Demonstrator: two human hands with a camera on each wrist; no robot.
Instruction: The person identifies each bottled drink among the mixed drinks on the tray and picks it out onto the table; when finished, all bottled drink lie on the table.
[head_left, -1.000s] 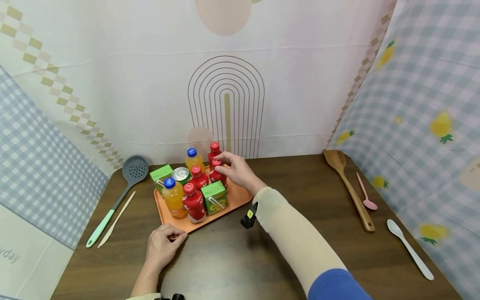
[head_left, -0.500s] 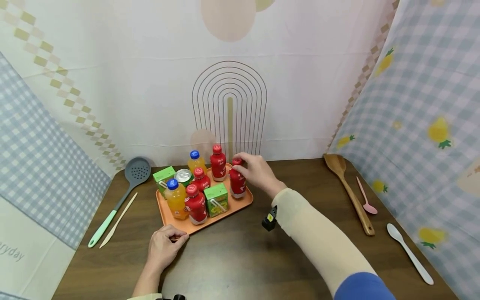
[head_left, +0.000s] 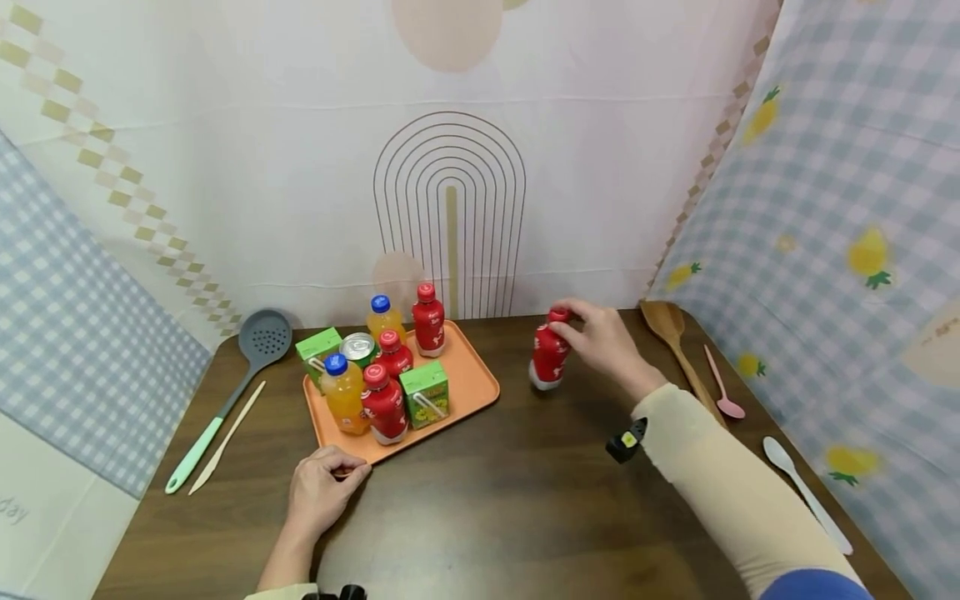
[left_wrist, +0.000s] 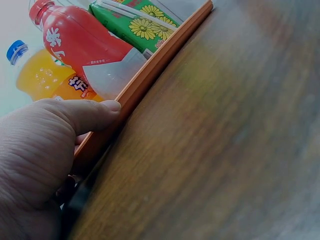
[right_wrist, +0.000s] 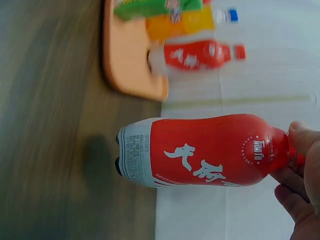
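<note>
My right hand [head_left: 606, 343] pinches a red bottle [head_left: 549, 357] by its cap and neck, to the right of the orange tray [head_left: 472, 385]. In the right wrist view the bottle [right_wrist: 210, 152] hangs over the table with a shadow below its base. My left hand [head_left: 321, 492] grips the tray's near left corner; in the left wrist view its thumb [left_wrist: 97, 112] lies on the rim. On the tray stand several drinks: red bottles [head_left: 386, 405], orange juice bottles [head_left: 345, 400] with blue caps, green juice boxes [head_left: 426, 392] with straws, and a green can [head_left: 358, 350].
A grey skimmer [head_left: 262, 337] with a mint handle and a wooden knife [head_left: 227, 438] lie at left. At right are a wooden spatula [head_left: 667, 321], a pink spoon [head_left: 724, 392] and a white spoon [head_left: 806, 492]. Patterned cloths [head_left: 315, 167] hang at the back and sides.
My right hand has lifted a red bottle from among the drinks and carried it right, past the tray's edge. The left hand has stayed at the tray corner.
</note>
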